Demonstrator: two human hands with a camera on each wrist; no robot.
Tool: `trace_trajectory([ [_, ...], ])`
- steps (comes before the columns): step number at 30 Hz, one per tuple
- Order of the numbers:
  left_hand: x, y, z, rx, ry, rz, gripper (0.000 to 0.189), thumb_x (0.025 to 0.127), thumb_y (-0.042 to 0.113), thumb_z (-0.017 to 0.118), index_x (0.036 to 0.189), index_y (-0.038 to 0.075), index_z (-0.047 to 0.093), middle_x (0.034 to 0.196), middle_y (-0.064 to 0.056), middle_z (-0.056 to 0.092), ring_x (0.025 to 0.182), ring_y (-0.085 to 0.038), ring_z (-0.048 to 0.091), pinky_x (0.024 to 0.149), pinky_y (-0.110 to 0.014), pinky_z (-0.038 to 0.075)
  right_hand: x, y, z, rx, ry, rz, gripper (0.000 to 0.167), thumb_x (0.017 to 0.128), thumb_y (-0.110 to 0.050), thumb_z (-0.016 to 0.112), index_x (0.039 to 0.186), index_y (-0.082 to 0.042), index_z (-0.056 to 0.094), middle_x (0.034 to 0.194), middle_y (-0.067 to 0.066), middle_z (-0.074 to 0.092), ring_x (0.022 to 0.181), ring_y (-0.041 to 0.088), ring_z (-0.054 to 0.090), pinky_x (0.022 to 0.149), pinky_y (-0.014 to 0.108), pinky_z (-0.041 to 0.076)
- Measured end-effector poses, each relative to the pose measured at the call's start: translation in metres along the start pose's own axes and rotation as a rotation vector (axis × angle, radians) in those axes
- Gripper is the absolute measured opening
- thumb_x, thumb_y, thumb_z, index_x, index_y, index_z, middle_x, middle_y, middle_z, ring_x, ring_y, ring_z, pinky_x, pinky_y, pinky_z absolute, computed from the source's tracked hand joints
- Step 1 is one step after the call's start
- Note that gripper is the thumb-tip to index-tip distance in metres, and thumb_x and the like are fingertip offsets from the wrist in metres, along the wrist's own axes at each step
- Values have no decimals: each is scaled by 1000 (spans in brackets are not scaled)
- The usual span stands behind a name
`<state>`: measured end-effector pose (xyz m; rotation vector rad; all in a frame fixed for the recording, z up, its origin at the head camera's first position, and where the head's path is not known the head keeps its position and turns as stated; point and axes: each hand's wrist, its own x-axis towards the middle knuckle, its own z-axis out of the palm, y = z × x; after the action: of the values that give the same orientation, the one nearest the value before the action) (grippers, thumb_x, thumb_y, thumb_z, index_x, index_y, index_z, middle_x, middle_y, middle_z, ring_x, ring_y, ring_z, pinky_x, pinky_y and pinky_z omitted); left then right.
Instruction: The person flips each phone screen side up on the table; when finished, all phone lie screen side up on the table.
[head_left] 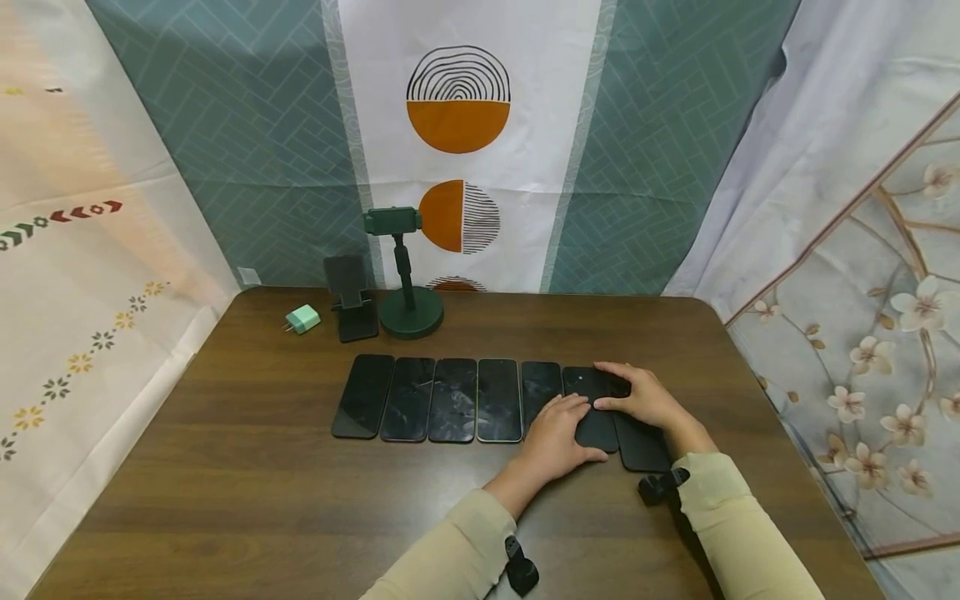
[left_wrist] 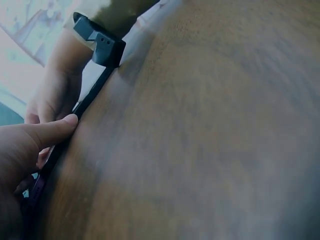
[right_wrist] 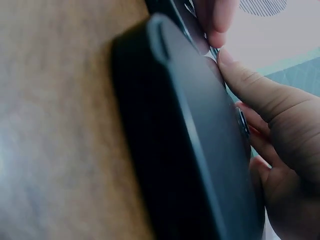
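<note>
Several dark smartphones lie side by side in a row in the head view, the leftmost smartphone (head_left: 363, 396) with its dark face up. Towards the right end, my left hand (head_left: 551, 437) spans the lower left part of one black smartphone (head_left: 598, 432), thumb at its near end and fingertips over its face. My right hand (head_left: 647, 398) is at the far end of that same smartphone, thumb and index finger spread around it. Its palm side covers the top of the last black smartphone (head_left: 642, 446). In the right wrist view this last smartphone (right_wrist: 200, 110) looms large, with a camera lens near its far edge.
A round-based green stand (head_left: 410, 312) stands at the back left of the wooden table (head_left: 262, 467). Beside it are a black phone holder (head_left: 351, 300) and a mint charger plug (head_left: 303, 319). Patterned cloths hang around the table.
</note>
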<state>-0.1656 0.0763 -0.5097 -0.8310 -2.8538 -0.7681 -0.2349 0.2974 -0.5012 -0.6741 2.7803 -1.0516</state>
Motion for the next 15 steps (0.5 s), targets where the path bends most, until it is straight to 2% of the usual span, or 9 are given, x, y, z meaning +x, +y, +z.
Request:
trace_trajectory([
  [3,0,3,1,-11,3,-21,80,76,55,85,138,9,63,144,1,58,141,-12,45,121,-27,24,-1,2,1,25,7,-9,68,86,-25,82,145,-6,55,146,23,53,140,53,36,111,71,26],
  [9,0,2,2,-31,10,-24,78,77,54,85,137,8,64,144,1,58,140,-11,45,121,-27,25,0,6,1,93,46,-58,47,96,-14,71,139,-2,59,139,20,60,131,42,52,107,63,38],
  [12,0,1,2,-50,24,-14,78,77,53,85,137,8,64,144,0,59,140,-12,46,120,-29,27,1,7,-1,152,60,-66,39,99,-5,64,138,0,60,137,20,61,129,41,54,106,48,45],
  [15,-1,0,1,-85,31,-18,77,78,53,84,138,9,63,145,0,58,140,-13,46,119,-31,30,0,8,-3,232,59,-76,40,98,7,58,138,3,59,138,24,59,127,44,55,102,33,49],
])
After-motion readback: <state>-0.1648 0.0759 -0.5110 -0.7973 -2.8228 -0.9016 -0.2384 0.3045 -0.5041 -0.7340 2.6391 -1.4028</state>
